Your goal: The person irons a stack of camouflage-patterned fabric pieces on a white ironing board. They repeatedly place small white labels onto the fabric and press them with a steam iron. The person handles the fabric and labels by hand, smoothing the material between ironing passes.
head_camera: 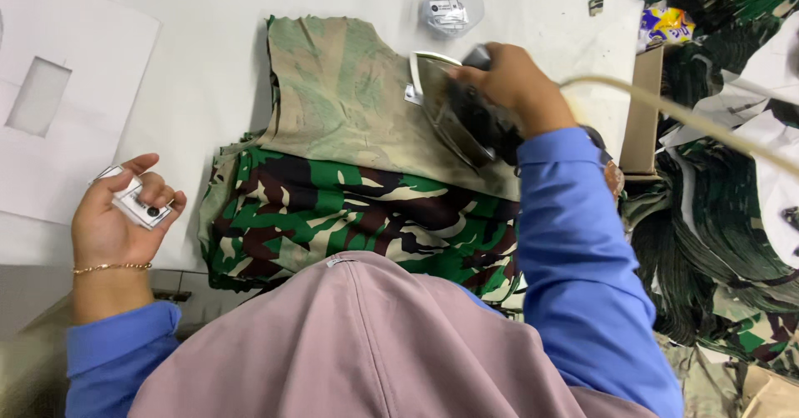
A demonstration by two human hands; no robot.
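Standing at the white padded pressing table, the person leans over a stack of camouflage fabric pieces, the head covered in a dusty pink cloth that fills the lower middle of the view. Top piece of the stack: a faded tan and green camouflage panel, lying wrong side up and flat, its lower edge overlapping the brighter green, black and brown pieces beneath.

Right hand: fingers wrapped tight around the dark handle of a grey metal clothes iron. The iron is tilted, its soleplate partly turned up towards the camera, at the right edge of the tan panel; whether the plate touches the cloth cannot be told. A cream-coloured cord runs from the iron's side out to the right edge of view.

Left hand: palm up, off the left side of the stack and apart from it, fingers curled closed on a small stack of white printed labels. A thin gold bracelet sits on that wrist. Both sleeves are blue.

Also noted: a clear plastic bag of small items on the table just beyond the tan panel; a white cut-out paper template at far left; a heap of further camouflage pieces to the right of the table
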